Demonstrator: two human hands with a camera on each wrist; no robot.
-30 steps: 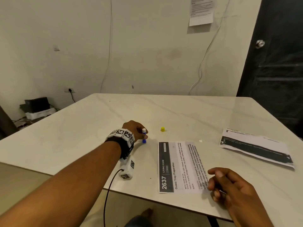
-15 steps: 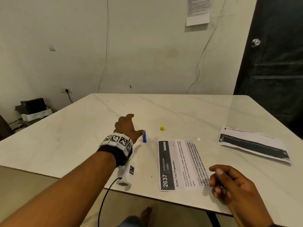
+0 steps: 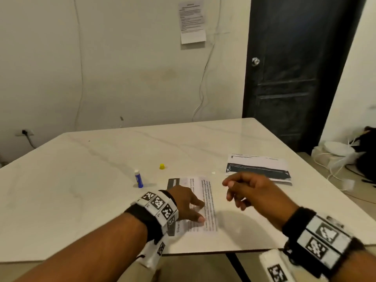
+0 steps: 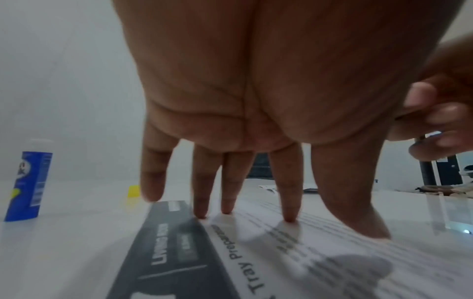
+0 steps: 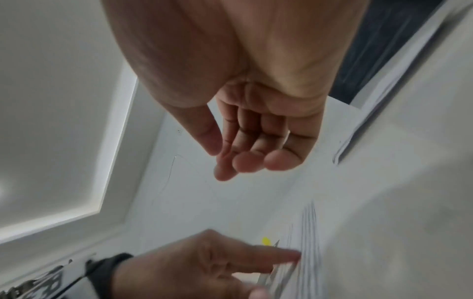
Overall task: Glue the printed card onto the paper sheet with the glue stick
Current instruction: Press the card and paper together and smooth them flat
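The printed card (image 3: 205, 198), white with a dark header band, lies flat near the table's front edge. My left hand (image 3: 196, 210) presses on it with straight, spread fingers; the fingertips (image 4: 289, 217) touch the print in the left wrist view. My right hand (image 3: 232, 191) hovers just right of the card, fingers loosely curled (image 5: 245, 163), holding nothing. The blue glue stick (image 3: 139, 179) stands upright and uncapped, left of the card (image 4: 256, 252), apart from both hands. Its yellow cap (image 3: 162, 166) sits behind it. A second printed sheet (image 3: 258, 167) with a dark band lies far right.
The pale marble table (image 3: 81, 190) has bare surface to the left and back. Its front edge (image 3: 213, 252) runs close under my wrists. A dark door (image 3: 295, 68) stands beyond the right corner, with bags and cables (image 3: 345, 155) on the floor.
My left hand let go of the glue stick, left it standing, and moved right onto the card. My right hand lifted off the card's near corner and moved farther in.
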